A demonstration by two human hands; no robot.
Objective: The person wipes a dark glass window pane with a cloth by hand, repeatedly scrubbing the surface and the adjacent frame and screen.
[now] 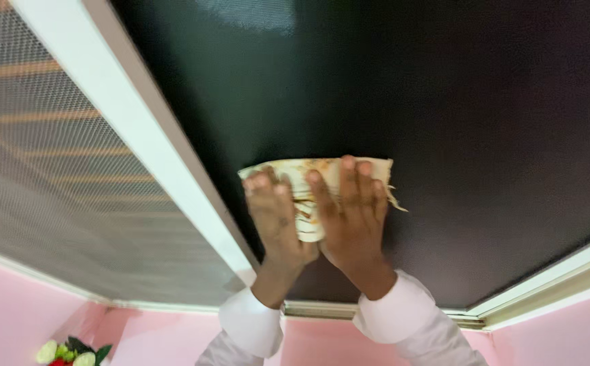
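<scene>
A dark window pane (444,102) in a white frame (132,129) carried a folded, stained cream cloth (308,177), pressed flat against the glass under both hands.

left hand (275,217) flat, fingers spread | right hand (349,217) flat, raised

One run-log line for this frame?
left hand: flat on cloth | right hand: flat on cloth | cloth: pressed to dark window pane | white frame left
</scene>
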